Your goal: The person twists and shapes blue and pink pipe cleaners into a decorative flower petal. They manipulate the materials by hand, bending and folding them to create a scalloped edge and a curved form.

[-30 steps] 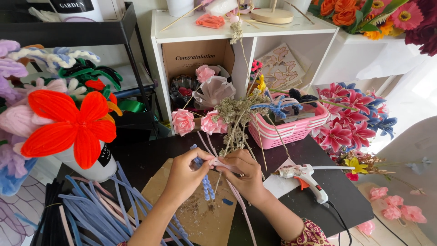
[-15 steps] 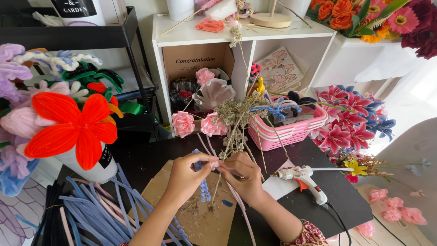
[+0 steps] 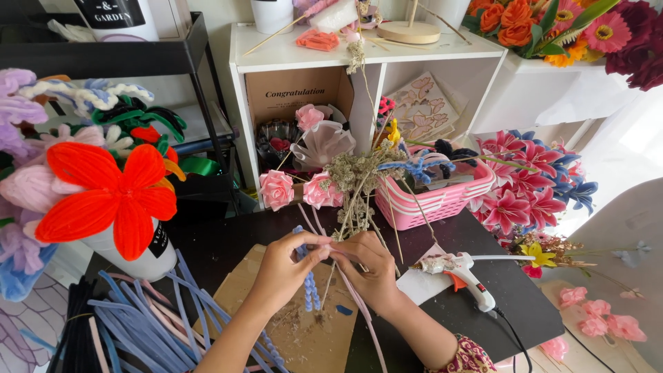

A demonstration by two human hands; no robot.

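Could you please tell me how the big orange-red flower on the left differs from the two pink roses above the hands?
The orange-red flower is large, with flat open petals; the pink roses are small, tight rosettes. The flower stands in a white bottle; the roses top thin stems gathered at the hands. Both look handmade.

Both forearms reach up from the bottom edge; the left hand and right hand meet at centre, fingers curled, fingertips pinched together.

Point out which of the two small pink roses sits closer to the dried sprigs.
The right pink rose: it touches the dried sprigs, while the left pink rose stands apart.
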